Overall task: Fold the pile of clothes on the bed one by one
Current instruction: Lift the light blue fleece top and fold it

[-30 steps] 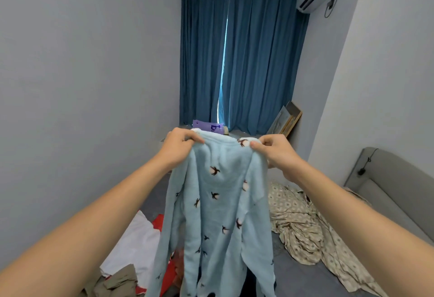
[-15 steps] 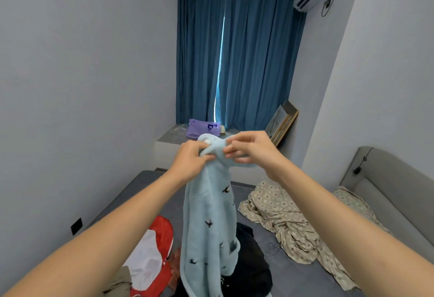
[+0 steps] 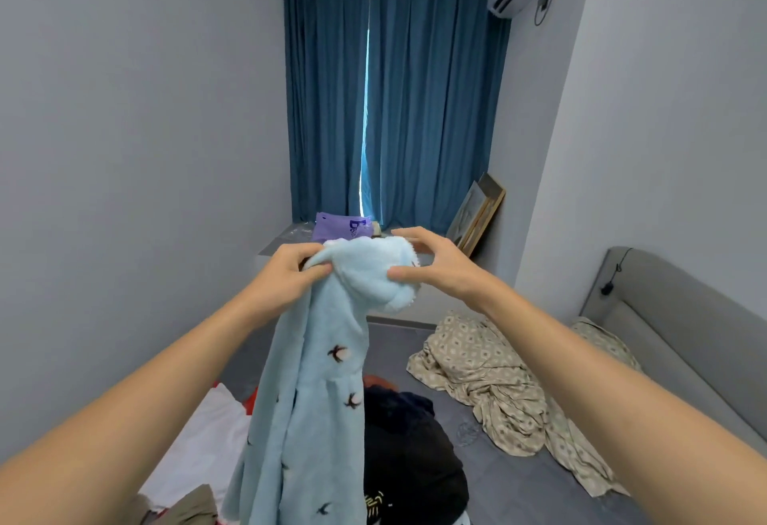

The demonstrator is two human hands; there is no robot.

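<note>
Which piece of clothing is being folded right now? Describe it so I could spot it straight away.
Look in front of the tall dark blue curtains, above the grey bed. There the left hand and right hand hold up a fluffy pale blue fleece garment that hangs down. Unlike the black, white and red clothes beneath it, it carries small dark bird shapes.

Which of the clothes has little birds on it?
The fluffy light blue garment held up by both hands; the black, white and khaki clothes below show none.

Bare grey bed (image 3: 489,479) lies open between the black garment (image 3: 411,445) and the crumpled patterned sheet (image 3: 489,391); white and red clothes (image 3: 207,429) crowd the left.
</note>
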